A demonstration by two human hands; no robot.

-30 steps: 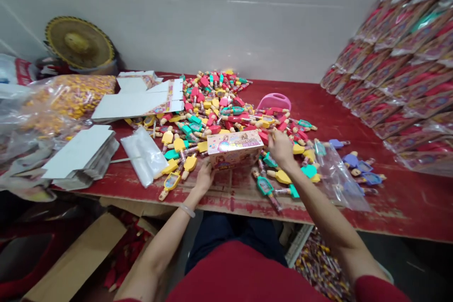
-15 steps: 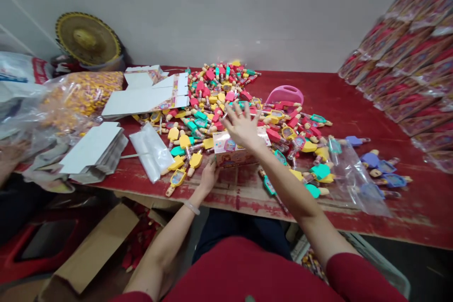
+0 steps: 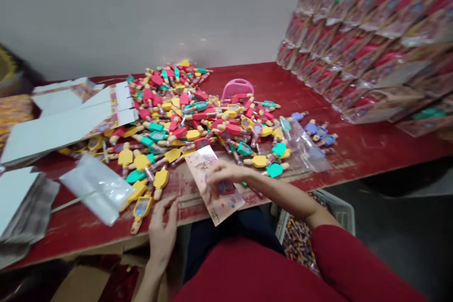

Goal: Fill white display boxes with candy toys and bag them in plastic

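As the printed box (image 3: 221, 203) slants lengthwise, far-left to near-right, right hand (image 3: 222, 173) atop, grip unclear, left hand (image 3: 163, 229) spread

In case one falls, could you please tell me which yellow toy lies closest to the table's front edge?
The yellow-framed toy with the bluish centre, just left of the left hand; the other yellow toys lie farther back.

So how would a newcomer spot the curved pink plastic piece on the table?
Find the red table against the pale wall, then the multicoloured heap of small plastic toys on it. The curved pink plastic piece is at the heap's back edge, right of centre. Its rounded shape with one oblong opening sets it apart from the smaller toys beside it.
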